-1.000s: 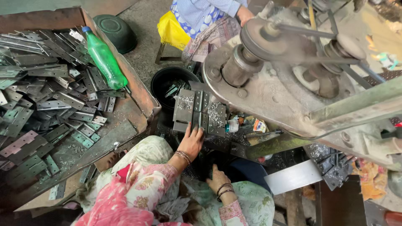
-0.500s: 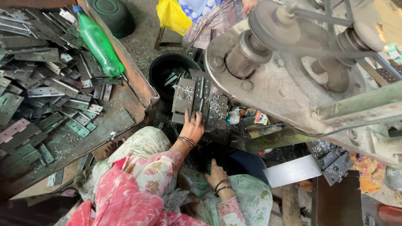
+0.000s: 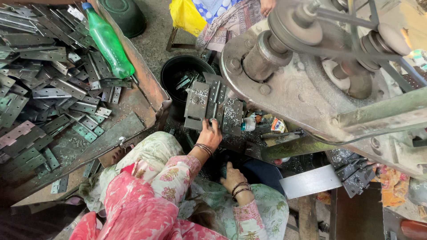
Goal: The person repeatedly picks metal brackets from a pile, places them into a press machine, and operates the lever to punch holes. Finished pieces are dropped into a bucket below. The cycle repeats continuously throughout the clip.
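Observation:
My left hand (image 3: 209,135), with bangles at the wrist, reaches up to a grey metal fixture (image 3: 198,104) on the machine bed. Its fingers close on the lower edge of a hinge plate (image 3: 215,103) that is dusted with metal filings. My right hand (image 3: 231,175) is lower, curled over the dark gap beside my knee. What it holds is hidden. Both sleeves are pink floral cloth. A black bucket (image 3: 171,73) with a few hinge pieces stands just behind the fixture.
A large belt-driven machine (image 3: 311,75) with pulleys fills the right side. A wooden tray (image 3: 147,84) on the left holds several metal hinges and a green plastic bottle (image 3: 109,44). Another person's clothing (image 3: 227,22) and a yellow bag (image 3: 187,15) are at the top.
My head has shifted a little, so everything sits slightly higher in view. My left hand stays at the hinge plate on the fixture and my right hand stays low.

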Tool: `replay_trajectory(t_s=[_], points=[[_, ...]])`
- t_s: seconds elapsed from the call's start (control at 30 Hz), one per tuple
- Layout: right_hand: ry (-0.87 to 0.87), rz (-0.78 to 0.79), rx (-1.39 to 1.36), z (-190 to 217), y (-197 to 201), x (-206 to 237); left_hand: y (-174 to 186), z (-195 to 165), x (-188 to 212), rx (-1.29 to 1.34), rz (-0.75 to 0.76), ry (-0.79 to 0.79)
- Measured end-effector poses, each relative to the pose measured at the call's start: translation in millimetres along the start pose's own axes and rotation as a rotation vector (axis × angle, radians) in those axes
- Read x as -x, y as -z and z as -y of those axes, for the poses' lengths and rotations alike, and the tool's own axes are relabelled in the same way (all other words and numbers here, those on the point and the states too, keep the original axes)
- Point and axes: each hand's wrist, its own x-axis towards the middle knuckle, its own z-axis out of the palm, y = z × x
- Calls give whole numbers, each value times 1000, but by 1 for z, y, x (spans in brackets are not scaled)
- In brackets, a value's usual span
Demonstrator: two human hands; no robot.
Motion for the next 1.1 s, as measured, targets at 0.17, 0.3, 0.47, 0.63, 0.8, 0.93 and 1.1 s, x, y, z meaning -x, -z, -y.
replay_trajectory(t_s=[0.17, 0.3, 0.47, 0.63, 0.8, 0.93, 1.1], points=[[-6, -5, -2, 5, 4, 4, 18, 5, -4, 55, 98, -32], [-10, -8, -12, 9, 6, 7, 30, 12, -5, 65, 16, -19], [-17, -4, -23, 10, 7, 8, 20, 8, 13, -9, 27, -81], [-12, -4, -40, 8, 5, 4, 7, 5, 22, -12, -60, -60], [-8, -26, -18, -1, -7, -5, 7, 13, -4, 17, 45, -46], [-13, -43, -40, -10, -30, -12, 4, 14, -13, -29, 39, -51], [-16, -128, -102, -15, -75, -14, -5, 11, -9, -28, 16, -68]])
